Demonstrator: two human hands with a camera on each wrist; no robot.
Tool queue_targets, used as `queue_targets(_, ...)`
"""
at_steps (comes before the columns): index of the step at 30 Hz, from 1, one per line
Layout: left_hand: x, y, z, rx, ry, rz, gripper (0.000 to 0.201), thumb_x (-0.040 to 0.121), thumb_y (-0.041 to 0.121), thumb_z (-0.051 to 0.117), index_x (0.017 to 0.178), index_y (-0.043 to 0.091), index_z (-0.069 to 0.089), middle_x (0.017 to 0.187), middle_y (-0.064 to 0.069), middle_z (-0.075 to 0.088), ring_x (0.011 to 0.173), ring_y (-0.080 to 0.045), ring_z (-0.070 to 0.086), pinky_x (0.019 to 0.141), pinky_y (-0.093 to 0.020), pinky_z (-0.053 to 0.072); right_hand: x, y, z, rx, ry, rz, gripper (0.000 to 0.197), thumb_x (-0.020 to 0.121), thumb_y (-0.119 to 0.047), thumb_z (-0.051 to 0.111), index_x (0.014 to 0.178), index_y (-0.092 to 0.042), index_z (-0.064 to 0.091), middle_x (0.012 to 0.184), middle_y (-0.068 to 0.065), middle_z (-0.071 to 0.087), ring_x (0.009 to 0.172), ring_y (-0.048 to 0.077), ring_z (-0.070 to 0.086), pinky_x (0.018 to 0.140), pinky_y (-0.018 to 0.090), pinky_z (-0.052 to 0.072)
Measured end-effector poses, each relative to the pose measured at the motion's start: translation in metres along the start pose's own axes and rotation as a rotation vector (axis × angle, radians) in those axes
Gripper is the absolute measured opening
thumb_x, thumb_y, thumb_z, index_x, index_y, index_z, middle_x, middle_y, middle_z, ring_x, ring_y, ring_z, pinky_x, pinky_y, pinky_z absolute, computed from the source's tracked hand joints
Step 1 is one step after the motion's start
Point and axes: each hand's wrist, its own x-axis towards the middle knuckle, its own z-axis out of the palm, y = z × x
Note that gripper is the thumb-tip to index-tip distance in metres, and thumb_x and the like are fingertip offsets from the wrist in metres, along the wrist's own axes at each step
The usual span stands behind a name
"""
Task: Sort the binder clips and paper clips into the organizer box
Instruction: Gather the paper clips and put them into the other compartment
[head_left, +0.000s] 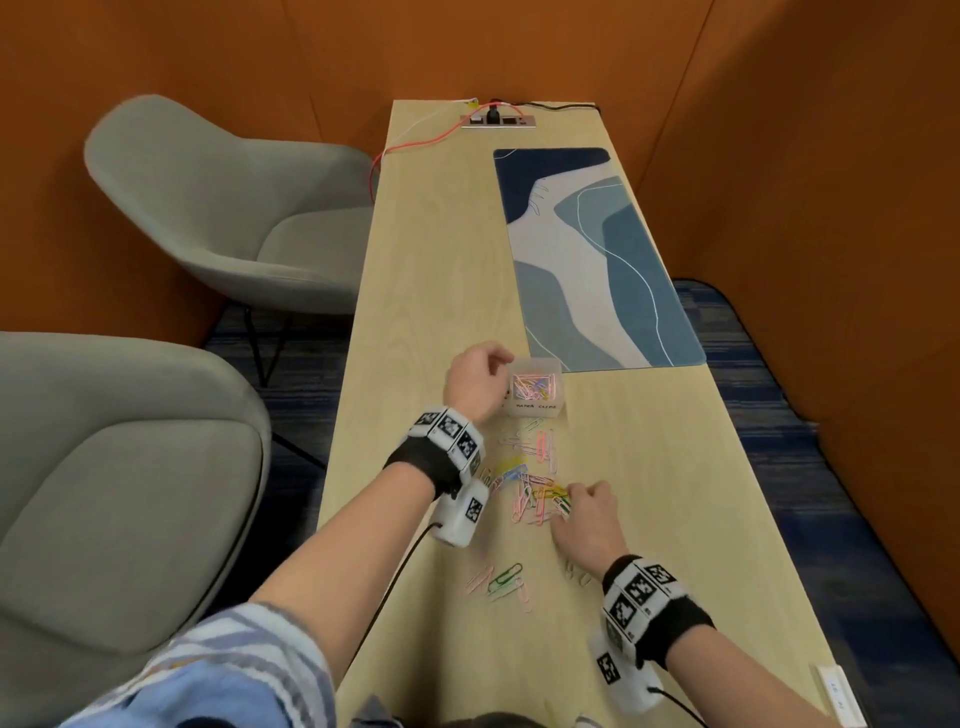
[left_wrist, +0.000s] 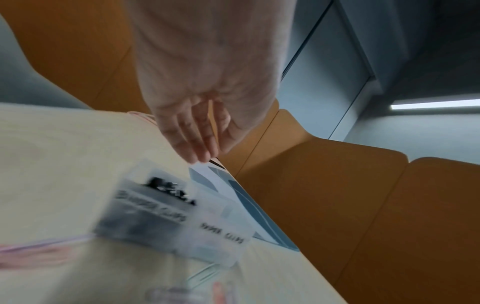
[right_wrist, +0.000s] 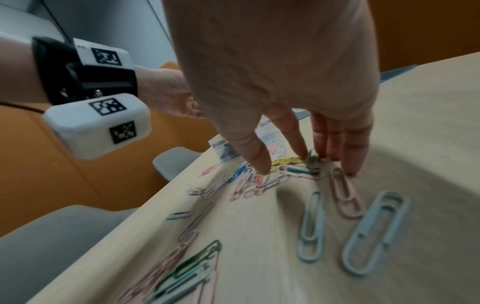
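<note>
My left hand (head_left: 475, 382) hangs over the left part of the clear organizer box (head_left: 535, 392), and my wrist camera shows its fingers (left_wrist: 192, 142) loose and holding nothing. The box sits on the long wooden table (head_left: 441, 270), just in front of a blue and white mat (head_left: 597, 254). Its right part holds many colored paper clips, and I can read "paper clips" on the label. The left part has dark things in it, but they are too blurry for me to name. My right hand (head_left: 587, 519) is down on the pile of paper clips (head_left: 530, 488) near the box, fingers (right_wrist: 327, 142) spread and touching them, not gripping any that I can see. More clips lie closer to me, like a green one (head_left: 505, 576) and two pale blue ones (right_wrist: 374, 230). Two gray chairs (head_left: 223, 208) stand to the left of the table. A power strip (head_left: 498, 121) with cords is at the far end.
</note>
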Motion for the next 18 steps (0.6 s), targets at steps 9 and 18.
queue_targets(9,-0.057,-0.095,-0.031,0.418,-0.146,-0.037,0.037,0.098,0.027,0.041,0.134,0.018,0.046,0.14,-0.002,0.049,0.131,-0.022,0.039,0.109,-0.039,0.037,0.05,-0.043,-0.019,-0.167,-0.074,-0.267,0.084,0.081,-0.058,0.053,0.146,-0.016,0.02,0.157,0.005,0.017,0.142,0.026,0.02,0.111,0.048,0.03)
queue_targets(18,-0.054,-0.096,-0.015,0.787,-0.567,0.117,0.079,0.085,0.073,0.031,0.15,0.031,0.015,0.161,-0.002,0.012,0.147,-0.029,0.015,0.116,-0.053,0.025,0.023,-0.02,0.0,-0.364,-0.155,-0.398,0.091,0.072,-0.053,0.066,0.146,-0.025,0.021,0.152,0.004,0.021,0.141,0.024,0.02,0.111,0.046,0.031)
